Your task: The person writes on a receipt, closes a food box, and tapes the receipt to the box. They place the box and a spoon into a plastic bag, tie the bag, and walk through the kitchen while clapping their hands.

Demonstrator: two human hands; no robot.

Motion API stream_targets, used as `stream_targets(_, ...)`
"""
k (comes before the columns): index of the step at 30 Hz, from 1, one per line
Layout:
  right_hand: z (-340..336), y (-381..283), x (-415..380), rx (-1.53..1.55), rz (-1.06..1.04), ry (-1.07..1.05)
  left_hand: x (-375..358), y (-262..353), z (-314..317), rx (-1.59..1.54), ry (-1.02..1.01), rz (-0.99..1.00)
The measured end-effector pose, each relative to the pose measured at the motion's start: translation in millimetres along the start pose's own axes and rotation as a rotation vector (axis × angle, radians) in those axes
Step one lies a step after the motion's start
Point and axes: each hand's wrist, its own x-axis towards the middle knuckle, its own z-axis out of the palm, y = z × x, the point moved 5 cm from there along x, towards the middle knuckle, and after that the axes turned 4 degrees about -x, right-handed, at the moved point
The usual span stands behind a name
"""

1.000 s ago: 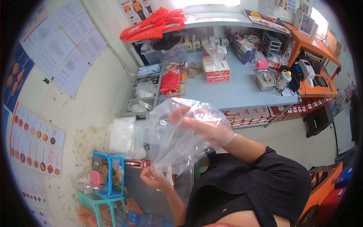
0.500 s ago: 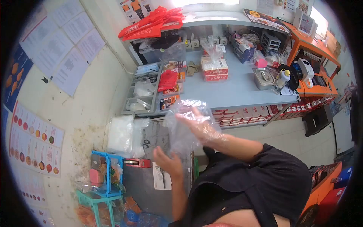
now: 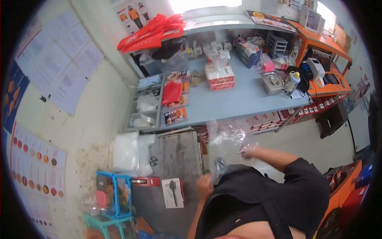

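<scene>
Boxes (image 3: 220, 77), blurrily lettered, stand on the counter (image 3: 254, 102); left grip (image 3: 205, 186) curls narrow beside plastic bag (image 3: 229, 137); right grip's (image 3: 247, 152) state unclear.

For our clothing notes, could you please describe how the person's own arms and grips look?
The right arm has a black short sleeve; both forearms look bare. The left grip, a hand, shows no glove; blur hides details of the right grip.
</scene>
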Motion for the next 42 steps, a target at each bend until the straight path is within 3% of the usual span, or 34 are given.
stream_targets(1, 80.7, -17.6, 17.8, -0.056, -0.288, 0.399, -9.8, -0.8, 8.1, -0.136, 0.081, -0.029)
stream_targets(2, 201.6, -25.4, 66.2, 0.42, -0.364, 0.475, -3.3, -0.9, 5.8, -0.137, 0.084, -0.024)
stream_targets(4, 116.8, -63.5, 6.6, 0.296, -0.234, 0.463, -0.1, -15.2, 0.5, -0.32, 0.118, -0.426)
stream_targets(5, 53.3, -69.1, -15.9, 0.335, -0.19, 0.294, -0.7, -18.7, -1.1, -0.324, 0.108, -0.437)
stream_targets(7, -73.6, -79.8, -66.2, 0.37, -0.078, -0.039, 8.3, -42.6, 3.7, -0.687, 0.031, -0.703)
stream_targets(8, -76.4, -82.5, -70.1, 0.379, -0.075, -0.035, 19.5, -35.1, -4.7, -0.681, 0.023, -0.699)
stream_targets(10, -87.5, -85.5, -77.8, 0.39, -0.105, 0.209, 31.2, -4.6, -19.2, -1.371, 0.142, -0.934)
stream_targets(11, -85.2, -85.8, -73.7, 0.397, -0.091, 0.212, 34.0, 3.2, -26.4, -1.346, 0.105, -0.916)
stream_targets(13, -102.1, -67.6, -75.9, 0.315, 0.075, 1.019, 40.4, 27.8, -43.7, -1.411, 0.025, -0.907)
stream_targets(17, -61.3, -41.8, -20.1, 0.343, 0.258, 1.066, 34.7, 61.1, -44.6, -1.663, -0.152, -0.832)
stream_targets(19, -52.2, -47.9, -0.5, 0.559, 0.199, 0.738, 8.0, 29.3, -34.8, -1.837, -0.202, -0.836)
stream_targets(20, -62.1, -45.4, -4.1, 0.562, 0.197, 0.736, -8.9, 20.2, -32.1, -2.015, -0.258, -0.829)
stream_targets(21, -76.4, -37.8, -15.2, 0.565, 0.238, 0.814, -21.7, 21.4, -47.2, -1.984, 0.031, -0.608)
stream_targets(22, -84.8, -30.0, -23.4, 0.565, 0.279, 0.892, -18.7, 34.7, -61.8, -1.987, 0.03, -0.617)
stream_targets(24, -74.6, -11.5, -13.7, 0.634, 0.404, 0.836, -8.6, 44.9, -93.7, -1.542, -0.026, -0.785)
stream_targets(25, -66.3, -1.4, -9.0, 0.699, 0.52, 0.783, -14.4, 28.3, -85.6, -1.409, -0.197, -0.92)
stream_targets(26, -66.4, 1.7, -4.1, 0.69, 0.507, 0.783, -23.2, 24.9, -76.9, -1.416, -0.181, -0.917)
stream_targets(28, -40.8, -16.2, 21.7, 1.701, 0.236, 0.209, -43.6, 14.3, -82.7, -0.399, -0.134, -0.761)
stream_targets(29, -68.7, -32.4, 3.9, 1.826, 0.089, 0.109, -48.0, 18.9, -79.6, -0.611, -0.233, -0.941)
stream_targets(33, -105.9, -52.8, -14.0, 1.911, -0.097, 0.053, -65.4, -5.4, -78.4, -0.673, -0.294, -1.071)
stream_targets(35, -122.3, -52.2, -19.8, 1.65, -0.116, 0.174, -66.2, -17.7, -88.6, -0.914, 0.393, -1.092)
stream_targets(36, -126.9, -52.5, -25.9, 1.648, -0.117, 0.169, -66.9, -17.9, -88.4, -0.915, 0.396, -1.096)
stream_targets(38, -151.0, -56.4, -42.3, 1.081, -0.359, 0.481, -38.9, 8.0, -100.7, -1.473, 0.742, -1.185)
stream_targets(39, -149.1, -56.8, -40.7, 1.078, -0.361, 0.48, -45.0, 7.6, -100.8, -1.475, 0.745, -1.184)
stream_targets(42, -141.1, -60.2, -36.0, 1.037, -0.38, 0.528, -63.1, 24.5, -133.8, -0.734, 0.557, -0.395)
